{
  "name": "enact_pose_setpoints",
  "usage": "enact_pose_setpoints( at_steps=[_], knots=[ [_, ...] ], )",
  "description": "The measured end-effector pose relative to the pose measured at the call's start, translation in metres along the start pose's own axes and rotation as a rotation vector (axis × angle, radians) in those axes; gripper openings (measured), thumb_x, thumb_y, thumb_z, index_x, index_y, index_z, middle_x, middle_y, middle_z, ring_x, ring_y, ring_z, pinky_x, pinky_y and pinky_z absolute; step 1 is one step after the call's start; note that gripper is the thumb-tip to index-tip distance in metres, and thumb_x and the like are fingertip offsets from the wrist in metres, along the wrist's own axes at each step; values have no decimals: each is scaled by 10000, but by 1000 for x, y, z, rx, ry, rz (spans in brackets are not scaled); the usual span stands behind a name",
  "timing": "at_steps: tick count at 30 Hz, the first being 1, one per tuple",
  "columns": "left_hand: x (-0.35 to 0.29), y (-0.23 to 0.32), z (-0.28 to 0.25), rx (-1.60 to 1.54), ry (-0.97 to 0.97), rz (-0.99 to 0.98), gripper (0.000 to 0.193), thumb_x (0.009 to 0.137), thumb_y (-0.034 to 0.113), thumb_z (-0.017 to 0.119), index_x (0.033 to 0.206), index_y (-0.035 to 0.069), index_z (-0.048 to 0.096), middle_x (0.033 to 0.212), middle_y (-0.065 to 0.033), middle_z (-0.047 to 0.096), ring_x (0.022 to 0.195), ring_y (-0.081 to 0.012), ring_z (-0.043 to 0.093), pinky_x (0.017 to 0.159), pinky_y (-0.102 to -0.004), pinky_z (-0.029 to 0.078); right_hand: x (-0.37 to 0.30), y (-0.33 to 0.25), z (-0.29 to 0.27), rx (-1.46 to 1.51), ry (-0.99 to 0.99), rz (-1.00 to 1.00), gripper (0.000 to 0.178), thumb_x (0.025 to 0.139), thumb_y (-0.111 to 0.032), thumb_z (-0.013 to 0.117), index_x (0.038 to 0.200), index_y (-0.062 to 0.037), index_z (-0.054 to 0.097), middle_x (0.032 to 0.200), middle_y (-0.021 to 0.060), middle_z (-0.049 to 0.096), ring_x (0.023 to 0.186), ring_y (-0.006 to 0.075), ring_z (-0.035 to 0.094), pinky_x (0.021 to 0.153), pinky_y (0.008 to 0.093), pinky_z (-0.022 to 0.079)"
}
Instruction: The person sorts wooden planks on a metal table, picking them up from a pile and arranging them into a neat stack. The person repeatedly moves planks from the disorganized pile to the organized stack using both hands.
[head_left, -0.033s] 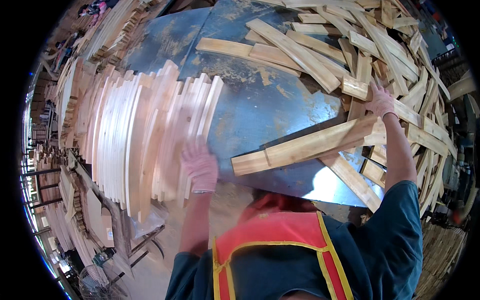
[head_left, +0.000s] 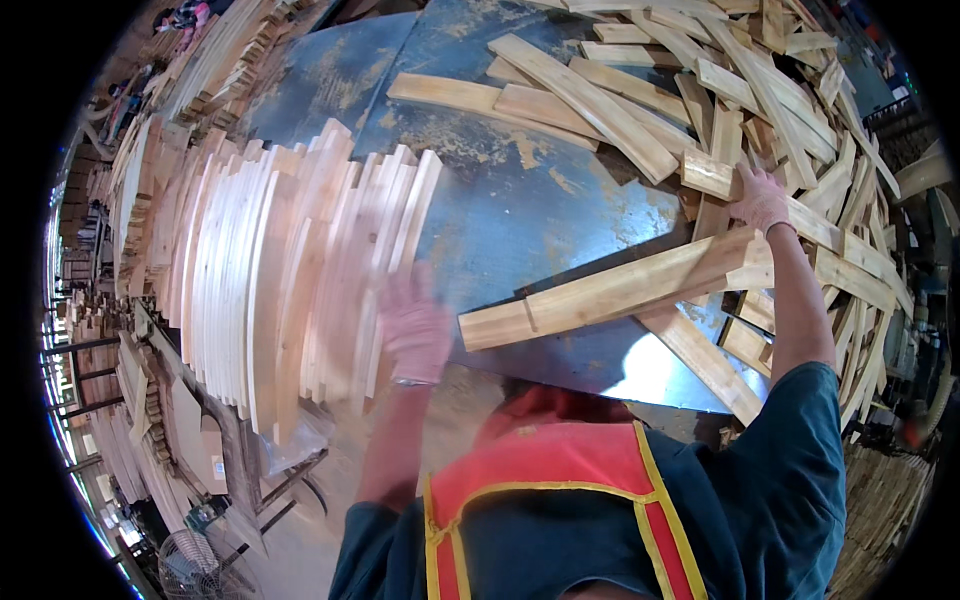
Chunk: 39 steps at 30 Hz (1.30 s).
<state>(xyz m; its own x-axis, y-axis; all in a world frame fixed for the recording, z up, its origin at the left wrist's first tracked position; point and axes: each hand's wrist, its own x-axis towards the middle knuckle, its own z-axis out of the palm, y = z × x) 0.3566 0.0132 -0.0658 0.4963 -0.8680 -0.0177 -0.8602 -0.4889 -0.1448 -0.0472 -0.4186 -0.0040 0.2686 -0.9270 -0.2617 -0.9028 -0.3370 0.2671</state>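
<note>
My left hand (head_left: 415,330), in a pale pink glove, is smeared by motion, so its fingers do not show clearly. It is beside the right end of a row of pale planks (head_left: 300,270) standing on edge, close together. At the right, my right hand (head_left: 762,198), gloved alike, has its fingers bent over a wooden board (head_left: 712,176) in a loose pile; the palm side is hidden. Between my hands, a long board (head_left: 620,285) lies slantwise, its left end on the blue-grey metal table (head_left: 520,225) and its right end among the pile.
A jumbled heap of boards (head_left: 800,110) covers the table's right and far right. Another board (head_left: 700,365) crosses the near edge. More stacked planks (head_left: 215,60) stand at the far left. A fan (head_left: 195,565) is at the lower left.
My left hand has moved slightly right and up, away from the row of planks. My right hand stays on its board.
</note>
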Motion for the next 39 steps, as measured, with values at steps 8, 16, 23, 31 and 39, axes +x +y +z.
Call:
enact_pose_setpoints(
  at_steps=[8,16,23,31,39],
  knots=[
    [15,179,-1,-248,-138,561,921,847,335,786,1653,190,366,1390,-154,558,1297,-415,539,1119,-544,387,-32,7,-68,355,285,-365,862,707,-215,829,1498,-26,543,1439,228,594,1352,399,554,1139,443,459],
    [-16,23,-88,-851,-700,142,1004,759,220,759,1666,192,330,1319,-217,616,1176,-393,662,1015,-469,538,-122,59,-77,1268,383,-633,807,887,-190,816,1570,16,438,1528,179,526,1379,280,534,1178,437,422],
    [-35,-36,21,-1992,-644,-432,717,873,148,817,1509,96,488,1050,-68,681,900,-182,676,759,-356,592,-167,-95,-123,1541,331,-359,590,981,-219,715,1501,-4,537,1396,110,633,1212,204,616,1041,359,496],
    [-60,-35,33,-1802,-630,-510,928,934,233,789,1669,29,260,1340,-149,668,1135,-224,664,1006,-353,541,-106,-333,49,1727,-474,89,678,964,-681,628,1125,-26,697,948,110,706,932,239,685,882,397,545],
    [-96,-82,-15,-1440,-544,-382,945,865,306,752,1656,30,315,1235,-210,721,1041,-285,717,902,-396,568,-118,-434,57,1030,-261,-153,823,1016,-666,470,1214,104,681,1240,339,693,1238,417,655,1009,449,519]
  ],
)
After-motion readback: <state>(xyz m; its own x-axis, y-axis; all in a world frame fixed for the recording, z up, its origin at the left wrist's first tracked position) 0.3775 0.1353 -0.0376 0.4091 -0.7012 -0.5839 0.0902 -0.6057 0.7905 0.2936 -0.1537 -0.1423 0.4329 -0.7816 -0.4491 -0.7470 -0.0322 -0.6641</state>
